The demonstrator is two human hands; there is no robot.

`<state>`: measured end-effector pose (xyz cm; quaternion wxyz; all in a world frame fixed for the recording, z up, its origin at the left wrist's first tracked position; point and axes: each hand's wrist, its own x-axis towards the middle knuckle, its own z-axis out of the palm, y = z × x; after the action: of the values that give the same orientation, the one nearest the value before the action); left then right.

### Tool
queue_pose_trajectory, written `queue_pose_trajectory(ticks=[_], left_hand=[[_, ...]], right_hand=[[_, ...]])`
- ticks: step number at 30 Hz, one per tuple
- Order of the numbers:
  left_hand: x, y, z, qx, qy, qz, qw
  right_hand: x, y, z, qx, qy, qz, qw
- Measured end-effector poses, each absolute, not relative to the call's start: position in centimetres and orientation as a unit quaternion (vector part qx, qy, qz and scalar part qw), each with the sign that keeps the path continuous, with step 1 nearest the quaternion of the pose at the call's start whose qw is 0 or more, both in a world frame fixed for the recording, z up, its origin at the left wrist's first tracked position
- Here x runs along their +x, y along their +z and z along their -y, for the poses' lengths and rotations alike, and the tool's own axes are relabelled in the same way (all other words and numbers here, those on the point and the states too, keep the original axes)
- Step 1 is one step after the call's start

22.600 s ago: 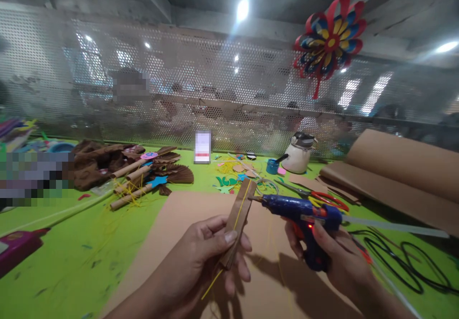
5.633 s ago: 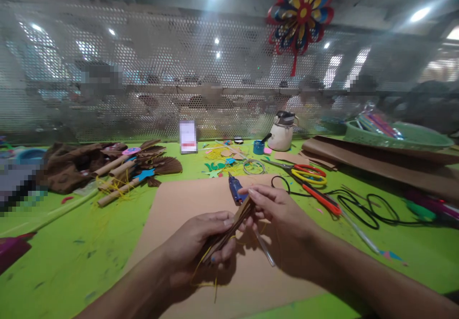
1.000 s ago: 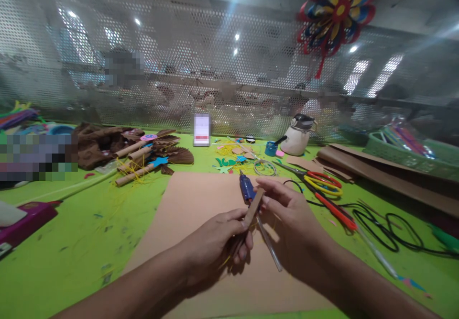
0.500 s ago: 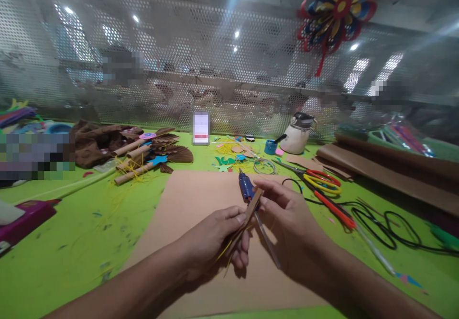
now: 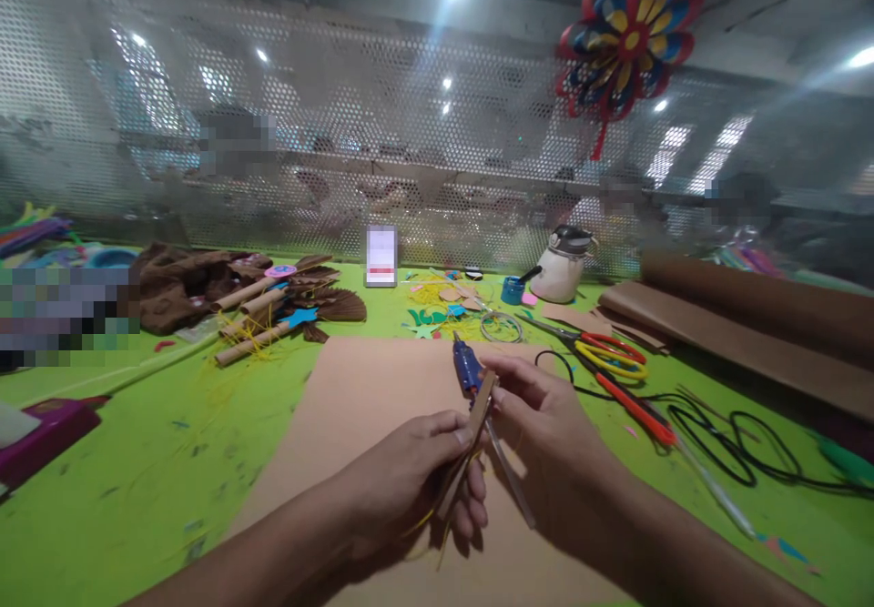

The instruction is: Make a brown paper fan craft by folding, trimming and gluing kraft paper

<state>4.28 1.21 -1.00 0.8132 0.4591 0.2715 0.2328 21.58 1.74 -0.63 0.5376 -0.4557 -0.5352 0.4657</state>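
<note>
My left hand (image 5: 416,457) is closed on a folded brown paper strip (image 5: 482,409), with the thumb pressed along its side. Thin yellow strands (image 5: 441,543) hang from the strip's lower end. At the upper end, my right hand (image 5: 546,407) pinches the same strip between thumb and fingers. Just behind the strip a blue glue gun (image 5: 466,363) lies with its nozzle pointing away from me, and a clear glue stick (image 5: 511,478) extends from its back. Under both hands lies a tan paper sheet (image 5: 361,398). My fingers partly hide the strip.
To the left lie several brown paper rolls (image 5: 238,350) with fan-shaped ends. Scissors (image 5: 607,357), a red-handled tool (image 5: 635,409) and a black cord (image 5: 734,443) lie to the right. A white jug (image 5: 556,270) and a lit phone (image 5: 381,257) stand at the back.
The camera has tilted up slightly, so the scene sits lower. In my left hand, the strip's lower end shows more clearly below the fingers. Both hands keep their hold.
</note>
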Motion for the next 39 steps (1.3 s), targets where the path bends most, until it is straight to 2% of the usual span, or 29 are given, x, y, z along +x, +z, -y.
queue_pose_trajectory(ticks=[12,16,22,27,34,39], left_hand=[[3.7,-1.2,-2.2,0.43,0.237,-0.288,0.822],[3.5,-1.0,-2.2,0.406,0.235,-0.275,0.839],[3.6,-0.1,-1.7,0.401,0.226,-0.254,0.851],[3.7,0.4,-1.4,0.417,0.196,-0.239,0.854],[3.6,0.6,-0.8,0.414,0.194,-0.221,0.861],[3.8,0.8,-0.5,0.395,0.211,-0.218,0.867]], right_hand=[[22.1,-0.1,-2.2,-0.443,0.468,0.541,0.54],[22.2,0.6,-1.5,-0.423,0.557,0.469,0.539],[23.1,0.8,-0.8,-0.363,0.704,0.421,0.443],[24.3,-0.5,-2.8,-0.388,0.646,0.505,0.42],[23.1,0.1,-2.2,-0.408,0.645,0.408,0.501],[22.4,0.7,-1.5,-0.425,0.644,0.386,0.507]])
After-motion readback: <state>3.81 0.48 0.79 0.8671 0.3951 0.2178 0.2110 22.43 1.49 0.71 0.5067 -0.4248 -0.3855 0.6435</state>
